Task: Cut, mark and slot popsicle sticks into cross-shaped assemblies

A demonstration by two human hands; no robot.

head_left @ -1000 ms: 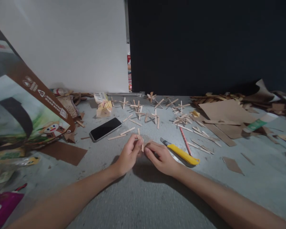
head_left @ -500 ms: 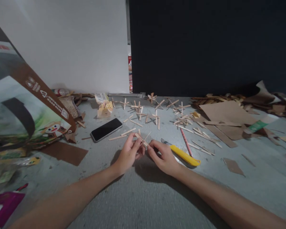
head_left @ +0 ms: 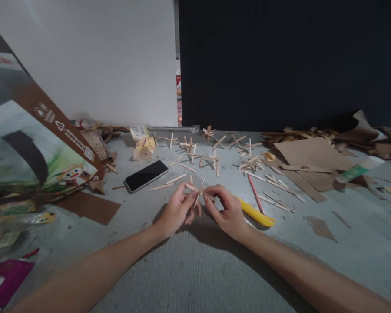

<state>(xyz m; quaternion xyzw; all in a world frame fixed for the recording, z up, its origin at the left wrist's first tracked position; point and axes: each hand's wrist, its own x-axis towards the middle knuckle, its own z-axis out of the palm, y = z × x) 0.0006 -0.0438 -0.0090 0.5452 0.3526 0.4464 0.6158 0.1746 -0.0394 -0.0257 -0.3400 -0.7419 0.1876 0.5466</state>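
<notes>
Small wooden sticks, like popsicle sticks, are crossed [head_left: 200,192] between my two hands. My left hand [head_left: 179,211] pinches one side between thumb and fingers. From the other side, my right hand [head_left: 226,211] is closed on a stick end with thumb and index finger. A yellow utility knife [head_left: 256,214] lies just right of my right hand, its blade hidden behind that hand. Beside the knife is a red patterned pencil-like stick [head_left: 256,194]. Loose popsicle sticks [head_left: 168,182] lie beyond my left hand, and several crossed-stick pieces [head_left: 215,160] stand farther back.
A black phone [head_left: 146,176] lies at the left, near a brown cardboard piece [head_left: 90,208] and a large printed bag [head_left: 39,143]. Brown cardboard sheets [head_left: 309,156] and a green-and-white tube [head_left: 358,169] lie at the right. White and black panels [head_left: 289,65] stand behind.
My right hand has risen slightly and curled more over the sticks. The crossed sticks have turned between my fingers, and the knife blade is now covered by my hand.
</notes>
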